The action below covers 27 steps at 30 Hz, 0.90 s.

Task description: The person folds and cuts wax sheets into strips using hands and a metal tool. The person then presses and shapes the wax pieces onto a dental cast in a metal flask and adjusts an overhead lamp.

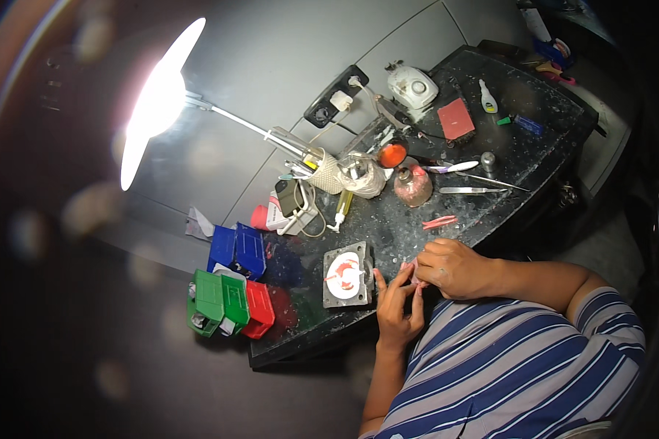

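Observation:
My left hand [397, 311] and my right hand [454, 271] meet at the near edge of the black worktable. Between their fingertips is a small piece of soft-looking pink material [415, 278], mostly covered by the fingers. The right fingers are curled in tightly; the left thumb and fingers pinch from the other side, with the index finger stretched out. Just left of my left hand sits a square grey metal mould [366, 293] with white plaster [335, 287] and a red-pink shape in it. Folded pink strips [440, 222] lie beyond my right hand.
A glass spirit burner [414, 189], tweezers [465, 190], a knife and a pink sheet [456, 119] lie farther back. Blue [249, 252], green [209, 296] and red bins [259, 310] stand at the left end. A bright lamp [157, 102] reaches over from the back.

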### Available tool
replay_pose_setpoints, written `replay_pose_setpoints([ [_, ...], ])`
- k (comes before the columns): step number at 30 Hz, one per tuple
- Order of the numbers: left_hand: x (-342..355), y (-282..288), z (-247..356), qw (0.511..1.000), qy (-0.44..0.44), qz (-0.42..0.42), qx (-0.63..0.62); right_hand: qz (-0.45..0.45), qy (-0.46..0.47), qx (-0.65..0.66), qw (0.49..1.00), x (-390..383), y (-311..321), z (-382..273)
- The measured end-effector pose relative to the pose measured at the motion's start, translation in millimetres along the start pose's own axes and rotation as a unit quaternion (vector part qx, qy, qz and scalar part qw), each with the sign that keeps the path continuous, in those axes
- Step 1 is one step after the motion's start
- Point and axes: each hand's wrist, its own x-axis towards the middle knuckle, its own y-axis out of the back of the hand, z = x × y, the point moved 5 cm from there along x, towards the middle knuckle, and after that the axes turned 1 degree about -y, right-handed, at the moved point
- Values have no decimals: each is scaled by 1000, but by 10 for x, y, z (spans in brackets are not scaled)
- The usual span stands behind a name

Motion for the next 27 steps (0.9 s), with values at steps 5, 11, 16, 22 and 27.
replay_pose_setpoints([
  [5, -28, 10, 2, 1000, -11, -12, 16, -2, 1, -2, 1000, 3, 33, -10],
  [11, -52, -5, -9, 1000, -17, -23, 5, -8, -8, -3, 1000, -12, 130, 9],
  [16, -42, 3, 0, 1000, -11, -20, 4, -23, -13, -23, 999, -19, 144, 15],
  [22, -50, 2, -14, 1000, -19, -24, -1, -26, -13, -18, 999, -31, 153, 67],
  [27, -28, -1, -6, 1000, -14, -18, 3, -30, -10, -16, 999, -30, 187, 105],
])
